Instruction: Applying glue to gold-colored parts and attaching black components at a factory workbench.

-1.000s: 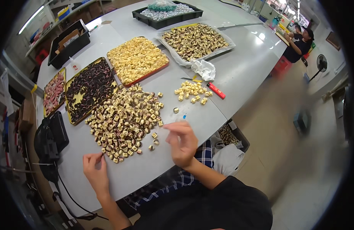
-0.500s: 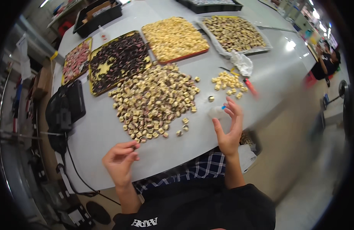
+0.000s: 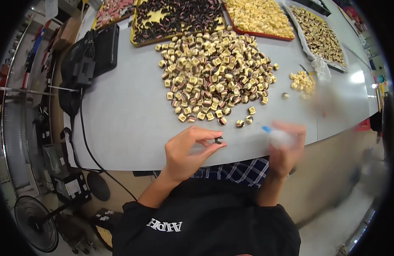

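Note:
Between thumb and fingertips, my left hand (image 3: pixel 184 151) pinches a small dark piece (image 3: pixel 218 140) above the table's near edge. My right hand (image 3: pixel 289 151), smeared by motion, is closed round a small whitish squeeze bottle (image 3: pixel 280 138). Its blue tip (image 3: pixel 266 129) points toward the left hand. Just beyond the hands lies a big heap of small blocky pieces (image 3: pixel 214 77) in cream, dark and pink layers. A few loose ones (image 3: pixel 240 123) sit at its near right edge. A smaller group of cream pieces (image 3: pixel 302 83) lies farther right.
Along the back stand a tray of dark pieces (image 3: pixel 136 42), a red-rimmed tray of cream pieces (image 3: pixel 265 36), a lined tray of layered pieces (image 3: pixel 318 36) and one of pink pieces (image 3: pixel 115 10). Black equipment with a cable (image 3: pixel 83 68) is at left; crumpled white plastic (image 3: pixel 320 69) at right.
My right hand, open before beside the standing bottle, has taken hold of it and brought it toward the left hand. The left hand keeps its pinch. The view has shifted.

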A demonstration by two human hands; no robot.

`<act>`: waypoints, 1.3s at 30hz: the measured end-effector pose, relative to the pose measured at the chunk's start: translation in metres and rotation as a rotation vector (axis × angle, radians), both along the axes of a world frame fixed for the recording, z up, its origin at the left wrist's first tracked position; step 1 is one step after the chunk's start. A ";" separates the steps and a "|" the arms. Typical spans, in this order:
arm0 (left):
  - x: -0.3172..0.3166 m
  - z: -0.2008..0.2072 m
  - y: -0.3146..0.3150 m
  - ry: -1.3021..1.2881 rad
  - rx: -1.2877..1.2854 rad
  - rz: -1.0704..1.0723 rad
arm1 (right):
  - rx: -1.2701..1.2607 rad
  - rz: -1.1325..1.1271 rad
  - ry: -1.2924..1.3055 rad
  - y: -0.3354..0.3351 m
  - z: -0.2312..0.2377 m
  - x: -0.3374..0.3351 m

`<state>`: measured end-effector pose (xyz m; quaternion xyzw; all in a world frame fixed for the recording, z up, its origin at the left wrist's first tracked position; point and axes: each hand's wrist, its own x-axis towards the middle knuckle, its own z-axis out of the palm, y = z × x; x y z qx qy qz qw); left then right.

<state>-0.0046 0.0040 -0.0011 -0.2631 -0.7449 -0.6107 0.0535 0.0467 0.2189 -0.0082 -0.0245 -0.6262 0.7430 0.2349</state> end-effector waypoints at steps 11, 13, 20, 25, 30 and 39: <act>-0.003 -0.004 0.005 0.107 -0.157 -0.016 | -0.138 -0.067 -0.146 -0.032 0.003 -0.010; -0.002 -0.006 0.004 0.135 -0.173 -0.005 | -0.093 -0.056 -0.198 -0.034 0.006 -0.011; -0.003 -0.012 0.005 0.150 -0.168 -0.026 | 0.010 -0.059 -0.249 -0.040 0.008 -0.011; -0.004 -0.011 0.005 0.131 -0.152 -0.055 | 0.049 -0.051 -0.277 -0.041 0.009 -0.012; -0.002 -0.019 0.008 0.147 -0.065 -0.017 | 0.068 -0.055 -0.291 -0.042 0.008 -0.012; 0.000 -0.020 0.008 0.122 -0.064 -0.018 | 0.110 -0.098 -0.299 -0.044 0.009 -0.012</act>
